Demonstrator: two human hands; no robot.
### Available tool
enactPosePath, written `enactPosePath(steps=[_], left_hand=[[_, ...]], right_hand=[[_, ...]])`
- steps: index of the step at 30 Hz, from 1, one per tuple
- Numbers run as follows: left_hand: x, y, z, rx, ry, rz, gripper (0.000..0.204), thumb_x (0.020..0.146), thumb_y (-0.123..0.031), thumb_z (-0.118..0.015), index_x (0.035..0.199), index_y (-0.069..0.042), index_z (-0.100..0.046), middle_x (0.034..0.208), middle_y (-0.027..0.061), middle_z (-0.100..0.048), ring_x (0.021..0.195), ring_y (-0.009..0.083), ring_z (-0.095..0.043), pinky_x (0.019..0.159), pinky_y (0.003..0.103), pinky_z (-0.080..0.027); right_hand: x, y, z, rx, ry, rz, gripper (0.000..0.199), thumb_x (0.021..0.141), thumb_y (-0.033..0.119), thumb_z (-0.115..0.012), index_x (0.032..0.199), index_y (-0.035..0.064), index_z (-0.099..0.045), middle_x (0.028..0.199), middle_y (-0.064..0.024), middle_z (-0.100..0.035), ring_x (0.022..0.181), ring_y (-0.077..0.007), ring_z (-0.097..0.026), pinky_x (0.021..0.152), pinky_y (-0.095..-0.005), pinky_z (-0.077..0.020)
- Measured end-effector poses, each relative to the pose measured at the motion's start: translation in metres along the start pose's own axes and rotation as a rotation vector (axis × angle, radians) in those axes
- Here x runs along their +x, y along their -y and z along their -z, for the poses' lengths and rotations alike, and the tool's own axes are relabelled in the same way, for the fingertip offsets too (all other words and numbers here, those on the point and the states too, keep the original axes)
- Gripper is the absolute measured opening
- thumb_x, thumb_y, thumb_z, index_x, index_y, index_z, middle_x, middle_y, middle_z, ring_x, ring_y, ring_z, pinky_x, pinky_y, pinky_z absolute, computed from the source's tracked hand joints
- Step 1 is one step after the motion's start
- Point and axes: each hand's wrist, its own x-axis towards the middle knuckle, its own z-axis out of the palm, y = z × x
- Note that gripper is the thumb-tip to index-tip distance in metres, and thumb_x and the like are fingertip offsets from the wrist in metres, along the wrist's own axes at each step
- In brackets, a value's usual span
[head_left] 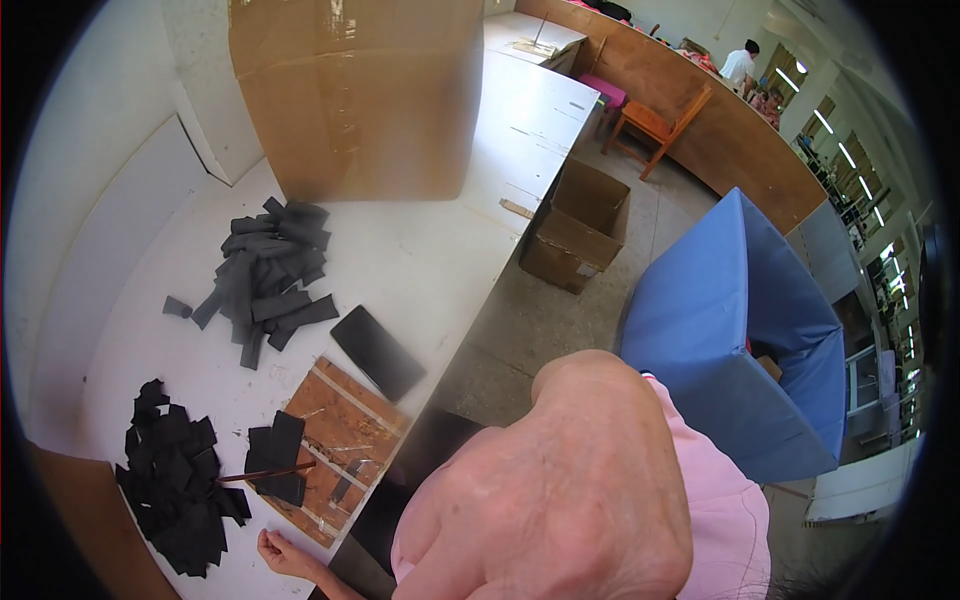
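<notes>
My right hand [580, 490] is raised close to the camera, its back and knuckles filling the lower middle. Its fingers are hidden, so its grip does not show. Low on the left, my left hand [284, 553] is by the white table's near edge with its fingers curled in. Whether something small is in them I cannot make out. Close to it are a heap of black fabric pieces [175, 485] and a brown wooden board [350, 430]. Two dark flat pieces [283, 445] lie over the board's left edge, with a thin brown stick [268, 472] across them.
A pile of dark grey strips [262, 275] and a black phone [378, 352] lie on the table [420, 270]. A large cardboard box [360, 110] stands behind. Right of the table are an open carton [580, 225], a blue fabric bin [690, 290] and an orange chair [655, 125]. People are far off.
</notes>
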Motion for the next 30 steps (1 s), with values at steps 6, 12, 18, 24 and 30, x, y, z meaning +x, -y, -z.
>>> enactPosePath(steps=[6,12,18,24,30], left_hand=[[0.002,0.001,0.0,0.082,0.012,-0.075,0.019,0.086,-0.013,-0.049,0.094,0.003,-0.053,0.082,0.0073,-0.055,0.073,0.013,-0.052,0.066,0.023,-0.044],[0.006,-0.001,-0.001,0.05,0.06,0.022,0.02,0.086,-0.013,-0.049,0.094,0.004,-0.053,0.082,0.0091,-0.055,0.073,0.0148,-0.053,0.067,0.023,-0.044],[0.007,0.009,0.001,0.115,0.036,-0.063,0.02,0.086,-0.013,-0.048,0.094,0.004,-0.053,0.083,0.0097,-0.055,0.074,0.0159,-0.053,0.067,0.024,-0.045],[-0.003,-0.028,-0.007,0.227,-0.04,-0.353,0.034,0.082,-0.027,-0.054,0.086,0.007,-0.058,0.075,0.0184,-0.058,0.065,0.0283,-0.055,0.06,0.035,-0.046],[-0.007,-0.029,0.001,0.114,-0.253,-0.26,0.034,0.083,-0.027,-0.053,0.086,0.007,-0.057,0.076,0.0206,-0.058,0.067,0.0304,-0.056,0.061,0.037,-0.046]], right_hand=[[0.0,0.017,-0.02,0.27,-0.194,-0.098,0.022,0.073,0.002,-0.052,0.055,0.0007,-0.04,0.054,-0.0091,-0.04,0.048,-0.0234,-0.048,0.038,-0.0311,-0.037],[-0.004,0.022,-0.022,0.556,-0.114,-0.106,0.03,0.079,0.008,-0.052,0.055,0.0013,-0.037,0.054,-0.0103,-0.04,0.048,-0.0262,-0.047,0.041,-0.0334,-0.036],[-0.011,0.009,-0.016,0.484,0.015,0.183,0.034,0.084,0.012,-0.049,0.055,0.0012,-0.035,0.053,-0.0115,-0.036,0.046,-0.027,-0.043,0.04,-0.0344,-0.0329],[-0.073,0.01,-0.026,0.399,0.031,-0.025,0.03,0.08,0.023,-0.06,0.064,-0.001,-0.051,0.055,-0.0027,-0.047,0.05,-0.0149,-0.047,0.047,-0.0252,-0.037],[-0.178,0.006,-0.07,0.257,-0.677,-1.319,0.031,0.083,0.02,-0.051,0.058,0.0004,-0.05,0.054,-0.0113,-0.047,0.048,-0.0288,-0.046,0.046,-0.0349,-0.0352]])
